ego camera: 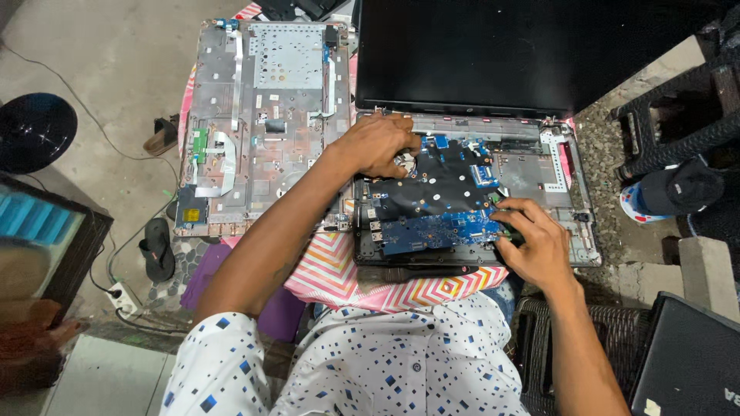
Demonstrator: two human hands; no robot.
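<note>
- Lying in the opened grey laptop base [574, 204], blue circuit board partly under a black sheet [435, 208], directly beneath both hands.
- Left hand [378, 145] curled at the board's upper left corner, fingertips pinched on something small; cannot tell what.
- Right hand [536, 239] pressing bent fingers on the board's lower right edge.
- Removed grey palmrest cover [254, 123] just left, on the striped cloth surface [331, 270].

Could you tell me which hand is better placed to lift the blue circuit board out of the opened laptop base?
Probably the right hand: its fingers already touch the blue circuit board's edge, while the left hand rests near the hinge.
</note>
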